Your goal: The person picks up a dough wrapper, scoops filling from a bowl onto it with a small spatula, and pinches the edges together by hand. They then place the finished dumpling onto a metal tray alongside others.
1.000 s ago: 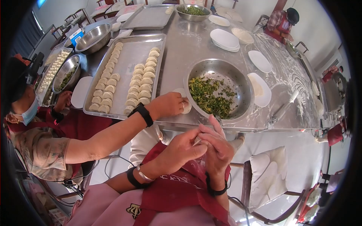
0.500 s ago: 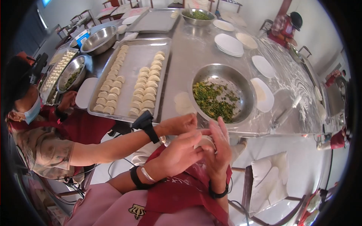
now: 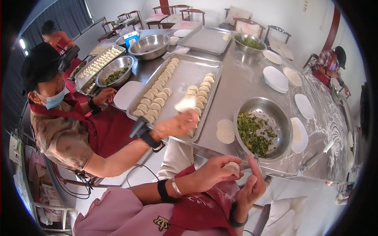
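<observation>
My left hand (image 3: 214,172), with a silver bracelet and black band on its wrist, pinches a folded white dumpling (image 3: 232,169) between thumb and fingers. Just to its right, my right hand (image 3: 252,185) is raised with the fingers apart and floury, holding nothing. Both hands are in front of the table edge, below a steel bowl (image 3: 289,137) of chopped green and yellow filling. Two round dough wrappers (image 3: 225,131) lie left of that bowl. A co-worker's hand (image 3: 179,124) reaches over the dumpling tray (image 3: 182,72) with a blurred pale wrapper-like piece (image 3: 185,104).
Rows of dumplings (image 3: 159,100) lie on the tray. White plates (image 3: 275,78) and a rolling pin (image 3: 317,156) are on the floury right side of the table. More steel bowls (image 3: 149,46) stand at the back left. A co-worker (image 3: 59,129) sits close at left; a chair (image 3: 281,216) stands at lower right.
The view has turned left. The co-worker's hand has moved from beside my hands to over the tray. My hands have drawn apart, leaving the dumpling in my left fingers.
</observation>
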### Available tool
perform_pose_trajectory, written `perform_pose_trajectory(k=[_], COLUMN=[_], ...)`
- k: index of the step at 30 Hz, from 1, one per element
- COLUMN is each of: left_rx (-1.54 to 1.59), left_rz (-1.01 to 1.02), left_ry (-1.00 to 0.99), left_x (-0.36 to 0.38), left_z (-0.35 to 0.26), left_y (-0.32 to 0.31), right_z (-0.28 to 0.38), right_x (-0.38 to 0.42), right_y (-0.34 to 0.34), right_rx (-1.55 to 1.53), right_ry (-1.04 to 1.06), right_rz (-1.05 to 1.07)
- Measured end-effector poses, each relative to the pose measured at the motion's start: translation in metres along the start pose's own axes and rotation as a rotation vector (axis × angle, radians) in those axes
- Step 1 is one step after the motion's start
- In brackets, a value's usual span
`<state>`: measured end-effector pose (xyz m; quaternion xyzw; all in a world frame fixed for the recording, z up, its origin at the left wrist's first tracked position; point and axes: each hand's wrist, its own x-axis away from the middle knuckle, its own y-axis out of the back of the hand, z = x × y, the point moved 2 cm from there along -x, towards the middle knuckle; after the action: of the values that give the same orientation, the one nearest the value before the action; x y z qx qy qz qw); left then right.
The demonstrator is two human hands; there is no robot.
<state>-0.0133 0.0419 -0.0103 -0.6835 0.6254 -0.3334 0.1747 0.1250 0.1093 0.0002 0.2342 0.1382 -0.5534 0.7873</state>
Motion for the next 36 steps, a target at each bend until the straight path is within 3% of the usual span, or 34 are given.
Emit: perform_pose_trajectory(k=[8,12,22,24,29,36], left_rx=[-0.458,-0.69,-0.712,-0.848,-1.079,-1.417], left_rz=[-0.173,-0.311,-0.613,-0.646,-0.735,-0.75], left_ry=[-0.257,-0.344,-0.515,-0.492,-0.508,-0.466], left_x=[-0.019,-0.048,-0.119,-0.13,-0.173,-0.2], left_z=[-0.068,-0.112,-0.215,-0.228,-0.232,-0.216], left_y=[0.048,0.103,0.223,0.24,0.299,0.331], right_z=[-0.011,-0.01,-0.028,-0.037,-0.042,-0.047], right_x=[0.009,0.008,0.002,0.001,-0.006,-0.01], right_y=[-0.002,-0.006,-0.029,-0.034,-0.046,-0.054], right_rx=[-0.046,-0.08,-0.101,-0.074,0.005,0.057], right_ry=[-0.081,-0.125,-0.22,-0.199,-0.155,-0.18], right_rz=[0.102,0.159,0.264,0.292,0.364,0.415])
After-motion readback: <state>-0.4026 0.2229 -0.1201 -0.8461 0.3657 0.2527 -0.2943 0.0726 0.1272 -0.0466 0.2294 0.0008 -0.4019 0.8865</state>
